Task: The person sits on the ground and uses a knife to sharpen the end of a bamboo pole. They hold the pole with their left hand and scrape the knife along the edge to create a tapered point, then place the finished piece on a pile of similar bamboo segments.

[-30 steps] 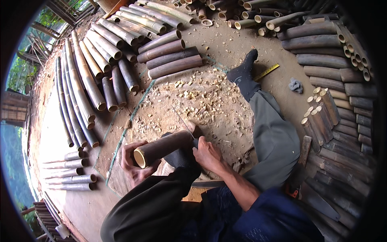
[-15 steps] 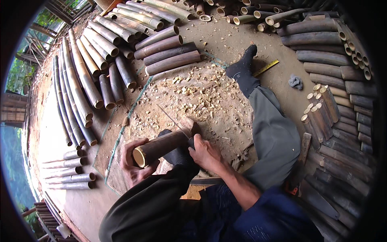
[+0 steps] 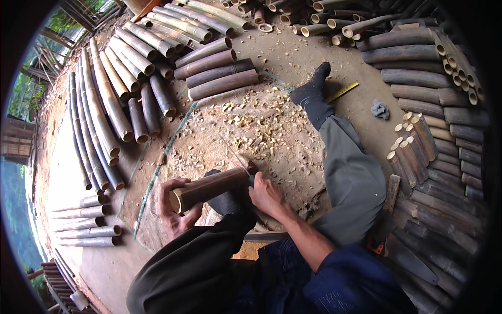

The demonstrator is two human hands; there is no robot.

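A short, thick bamboo section (image 3: 212, 189) lies tilted across my black-socked left foot (image 3: 230, 201), its pale open end toward my left. Wrapped round that end from below and behind is my left hand (image 3: 178, 212), thumb and fingers on either side. My right hand (image 3: 267, 196) is closed on the dark handle of a thin, long-bladed knife (image 3: 238, 156). The blade reaches up and away past the far end of the bamboo, close to or against it; contact is hard to make out. Under the bamboo's far end is a wooden block (image 3: 255, 166), partly hidden.
Pale wood chips (image 3: 251, 123) cover the sacking mat (image 3: 180, 157). Dark bamboo lengths (image 3: 222, 83) lie beyond it, with longer poles (image 3: 104, 99) at left. Bamboo stacks (image 3: 418, 78) line the right. A handsaw (image 3: 410, 259) and a yellow measuring strip (image 3: 342, 91) lie right.
The knife's blade has swung a little to the right, and my right hand has shifted slightly with it. The bamboo's near end has moved slightly left, still in my left hand.
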